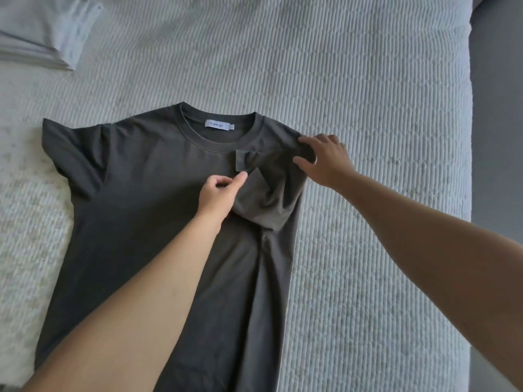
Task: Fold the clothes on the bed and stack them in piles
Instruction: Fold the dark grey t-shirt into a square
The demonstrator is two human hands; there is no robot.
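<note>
You are standing in a bedroom at home. A bed [368, 80] is filling almost the whole view, and a pale quilted cover with fine ribbing is lying over it. A dark grey T-shirt [135, 222] is lying spread on the cover in front of you, and a pile of folded pale clothes [42, 32] is sitting at the far left. Grey floor [498, 123] is showing past the bed's right edge.

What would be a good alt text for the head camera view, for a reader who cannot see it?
A dark grey T-shirt lies flat on a pale ribbed bed cover, its right side folded inward. The right hand presses the folded shoulder; the left hand touches the sleeve. Folded pale clothes sit at top left.
</note>
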